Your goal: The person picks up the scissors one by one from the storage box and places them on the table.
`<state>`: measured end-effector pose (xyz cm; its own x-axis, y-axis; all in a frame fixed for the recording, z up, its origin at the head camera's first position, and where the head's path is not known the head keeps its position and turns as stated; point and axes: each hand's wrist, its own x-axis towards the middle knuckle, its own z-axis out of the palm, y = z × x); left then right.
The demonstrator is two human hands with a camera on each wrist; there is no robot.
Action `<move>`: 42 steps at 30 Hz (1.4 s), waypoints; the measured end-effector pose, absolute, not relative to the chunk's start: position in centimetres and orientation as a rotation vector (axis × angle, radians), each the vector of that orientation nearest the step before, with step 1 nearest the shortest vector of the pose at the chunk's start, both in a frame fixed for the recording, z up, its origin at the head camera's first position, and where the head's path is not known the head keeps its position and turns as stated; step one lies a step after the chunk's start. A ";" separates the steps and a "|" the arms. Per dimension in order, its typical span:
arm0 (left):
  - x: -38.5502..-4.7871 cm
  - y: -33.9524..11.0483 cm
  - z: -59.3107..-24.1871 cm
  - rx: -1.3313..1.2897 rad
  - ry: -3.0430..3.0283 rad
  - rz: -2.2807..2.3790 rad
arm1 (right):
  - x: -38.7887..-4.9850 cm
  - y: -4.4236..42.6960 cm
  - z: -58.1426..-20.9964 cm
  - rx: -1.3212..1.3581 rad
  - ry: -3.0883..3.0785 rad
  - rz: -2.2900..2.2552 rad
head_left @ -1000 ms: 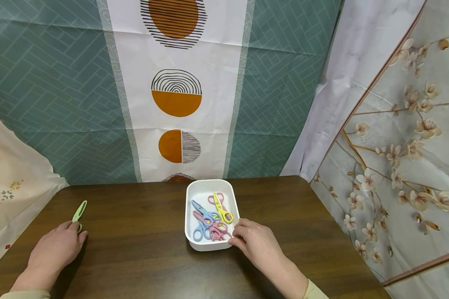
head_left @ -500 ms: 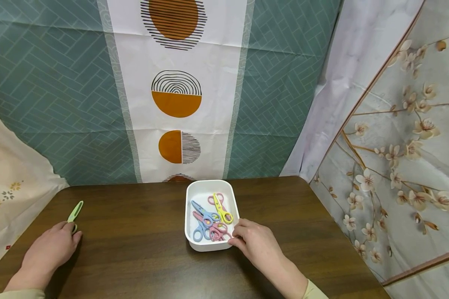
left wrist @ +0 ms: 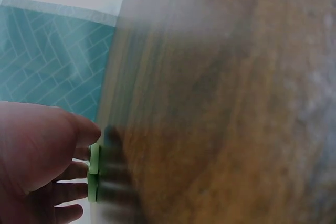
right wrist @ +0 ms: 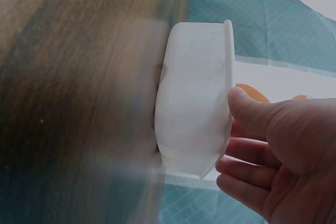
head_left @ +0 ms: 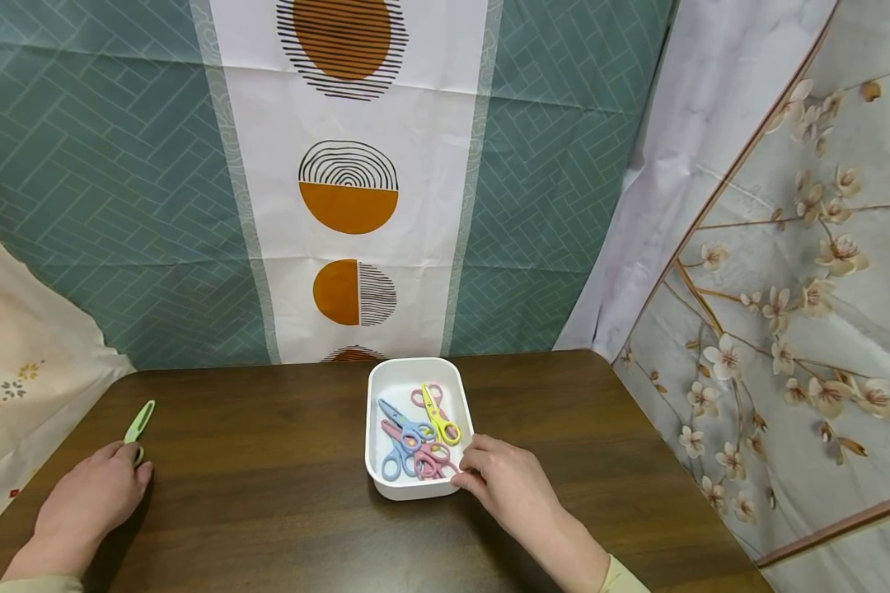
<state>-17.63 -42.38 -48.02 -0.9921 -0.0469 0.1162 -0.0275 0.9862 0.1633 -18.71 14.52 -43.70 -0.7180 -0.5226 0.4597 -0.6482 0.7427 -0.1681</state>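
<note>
Over the table's left side, my left hand (head_left: 95, 498) holds a pair of light green scissors (head_left: 140, 421) by the handle end, blade pointing away. From the left wrist view, the green scissors (left wrist: 94, 169) show between the thumb and fingers, low by the tabletop. In the middle stands a white plastic box (head_left: 413, 492). It holds blue scissors (head_left: 408, 424), pink scissors (head_left: 432, 459) and yellow scissors (head_left: 436, 412), partly overlapping. My right hand (head_left: 506, 482) grips the box's near right corner; in the right wrist view its thumb lies on the box (right wrist: 197, 93) rim, with fingers behind.
The brown wooden table (head_left: 267, 494) ends at the back against a green and white curtain (head_left: 356, 206). Floral fabric (head_left: 786, 346) hangs along the right side, and a cream cloth (head_left: 22, 371) hangs at the left.
My left hand has moved left and slightly toward me, carrying the green scissors along. The right hand and the box have stayed in place.
</note>
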 end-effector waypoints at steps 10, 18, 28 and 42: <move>-17.5 -42.6 -47.7 0.072 -3.028 -0.253 | -18.8 14.5 -43.9 0.899 -2.553 0.442; -17.5 -42.9 -47.8 0.095 -3.016 -0.239 | -18.7 14.5 -43.8 0.901 -2.548 0.449; -17.6 -43.0 -47.8 0.128 -3.011 -0.242 | -18.7 14.5 -43.7 0.895 -2.559 0.451; -17.5 -42.8 -47.8 0.104 -2.987 -0.256 | -18.7 14.6 -43.6 0.890 -2.582 0.456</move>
<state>-17.54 -42.83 -47.83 -0.9876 -0.0810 0.1347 -0.0569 0.9831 0.1739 -18.69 14.55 -43.59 -0.7320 -0.5187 0.4417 -0.6387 0.7481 -0.1799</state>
